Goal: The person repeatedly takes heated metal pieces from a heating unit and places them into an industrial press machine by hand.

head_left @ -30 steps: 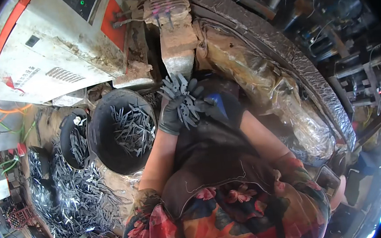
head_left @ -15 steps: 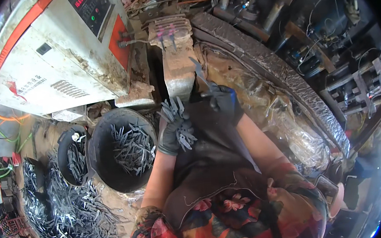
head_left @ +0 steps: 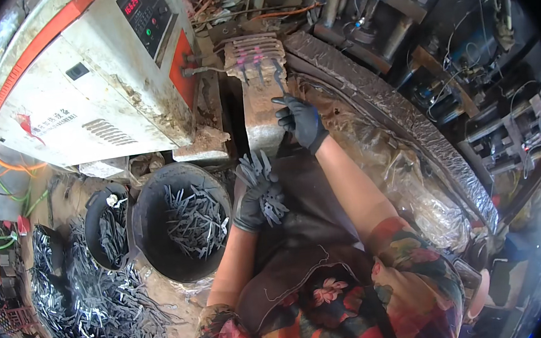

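My left hand (head_left: 251, 208), in a dark glove, is closed round a fanned bunch of flat grey metal strips (head_left: 266, 169) in front of my apron. Farther forward, my right hand (head_left: 305, 124), also gloved, pinches one metal strip (head_left: 279, 80) by its near end. That strip's far end reaches the right side of a ridged, clay-coloured heating block (head_left: 252, 48). Two other strips stick out of the block beside it, glowing pink where they enter. A pale brick-like ledge (head_left: 262, 108) lies under them.
A large black bucket (head_left: 143, 236) of metal strips stands at my left, with a smaller black bucket (head_left: 92, 233) beyond it. Loose strips (head_left: 111, 308) cover the floor there. A white-and-orange machine cabinet (head_left: 127, 98) rises ahead left. Foil-wrapped edging (head_left: 401, 104) and machinery (head_left: 431, 82) lie right.
My right hand has moved forward and slightly left, bringing its strip up to the heating block. The left hand keeps its bunch, and the whole view has shifted a little.
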### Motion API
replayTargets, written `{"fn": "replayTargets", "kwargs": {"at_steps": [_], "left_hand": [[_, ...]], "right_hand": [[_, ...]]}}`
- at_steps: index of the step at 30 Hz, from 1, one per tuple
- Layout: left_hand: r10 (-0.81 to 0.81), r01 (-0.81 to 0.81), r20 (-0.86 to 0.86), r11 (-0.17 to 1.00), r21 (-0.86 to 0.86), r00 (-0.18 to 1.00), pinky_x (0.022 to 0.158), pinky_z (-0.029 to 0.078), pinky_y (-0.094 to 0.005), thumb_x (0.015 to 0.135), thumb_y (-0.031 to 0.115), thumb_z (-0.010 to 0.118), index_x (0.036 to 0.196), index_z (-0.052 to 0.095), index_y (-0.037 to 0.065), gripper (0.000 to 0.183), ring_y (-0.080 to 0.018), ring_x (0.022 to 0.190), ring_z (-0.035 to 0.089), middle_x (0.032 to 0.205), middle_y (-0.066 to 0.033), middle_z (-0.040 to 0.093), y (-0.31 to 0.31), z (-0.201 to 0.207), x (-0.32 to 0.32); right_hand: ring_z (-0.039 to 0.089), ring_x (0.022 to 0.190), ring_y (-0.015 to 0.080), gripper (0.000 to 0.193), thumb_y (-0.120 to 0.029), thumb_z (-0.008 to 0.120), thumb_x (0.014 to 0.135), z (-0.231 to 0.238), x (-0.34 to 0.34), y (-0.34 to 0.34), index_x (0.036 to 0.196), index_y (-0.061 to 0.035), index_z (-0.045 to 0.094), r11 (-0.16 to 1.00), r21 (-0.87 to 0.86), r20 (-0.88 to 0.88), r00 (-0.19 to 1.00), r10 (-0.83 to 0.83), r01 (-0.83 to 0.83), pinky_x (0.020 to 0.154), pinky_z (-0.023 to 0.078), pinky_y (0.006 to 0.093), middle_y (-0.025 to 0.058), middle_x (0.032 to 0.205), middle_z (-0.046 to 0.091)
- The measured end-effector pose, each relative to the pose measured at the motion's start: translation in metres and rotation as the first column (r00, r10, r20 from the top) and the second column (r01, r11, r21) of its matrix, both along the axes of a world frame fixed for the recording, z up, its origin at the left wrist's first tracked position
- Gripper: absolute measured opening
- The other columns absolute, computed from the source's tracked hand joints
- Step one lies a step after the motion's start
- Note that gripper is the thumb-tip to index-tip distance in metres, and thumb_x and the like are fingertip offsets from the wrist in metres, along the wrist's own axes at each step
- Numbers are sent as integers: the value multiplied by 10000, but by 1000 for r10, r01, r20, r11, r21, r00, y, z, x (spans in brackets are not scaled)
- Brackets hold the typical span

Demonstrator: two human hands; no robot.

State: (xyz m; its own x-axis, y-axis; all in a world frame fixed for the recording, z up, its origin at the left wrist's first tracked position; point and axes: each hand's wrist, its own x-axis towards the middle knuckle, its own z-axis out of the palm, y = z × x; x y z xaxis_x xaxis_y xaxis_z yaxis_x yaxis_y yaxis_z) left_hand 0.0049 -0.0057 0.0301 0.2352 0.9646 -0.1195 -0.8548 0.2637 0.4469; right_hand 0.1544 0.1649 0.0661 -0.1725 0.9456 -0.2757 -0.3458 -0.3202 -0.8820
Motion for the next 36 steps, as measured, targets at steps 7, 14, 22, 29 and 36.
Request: {"fn": "replayTargets", "kwargs": {"at_steps": [7,14,22,29,36], "left_hand": [[-67,67,55,998,-7,996,559,509,-319,776,112,690,1181,479,89,457,-170,647,549,836,-51,558,2,0,0],[82,-70,-74,986,154,994,788,491,-269,777,129,690,1390,312,118,720,-159,948,562,1180,-53,525,5,5,0],[92,-87,-49,991,107,995,624,532,-328,747,76,666,1355,352,107,685,-210,736,585,970,-87,562,0,3,-6],[215,-211,-75,976,61,974,653,535,-331,742,58,653,1384,299,101,735,-211,778,597,1022,-79,548,10,-15,4],[-311,325,124,939,-110,942,483,388,-257,918,125,446,748,458,131,170,-92,540,430,623,24,439,9,-20,4]], "right_hand": [[532,517,106,353,-342,493,955,-3,-15,39,919,-20,635,999,-43,-57,998,-11,8,445,378,204,42,677,616],[444,464,73,484,-471,544,899,-12,-21,45,854,0,644,990,-138,-105,995,2,-16,403,351,190,2,605,549],[504,447,62,464,-463,476,929,-4,-79,52,1020,-36,632,869,-237,-722,677,141,-434,401,408,154,-43,569,553],[510,544,99,345,-337,458,964,9,-92,33,887,-39,615,990,-140,-480,875,-61,-8,482,427,194,49,746,622],[511,511,50,214,-234,491,945,-1,61,-93,941,-50,601,941,-243,-845,528,-87,-235,439,400,168,-11,656,562]]}}
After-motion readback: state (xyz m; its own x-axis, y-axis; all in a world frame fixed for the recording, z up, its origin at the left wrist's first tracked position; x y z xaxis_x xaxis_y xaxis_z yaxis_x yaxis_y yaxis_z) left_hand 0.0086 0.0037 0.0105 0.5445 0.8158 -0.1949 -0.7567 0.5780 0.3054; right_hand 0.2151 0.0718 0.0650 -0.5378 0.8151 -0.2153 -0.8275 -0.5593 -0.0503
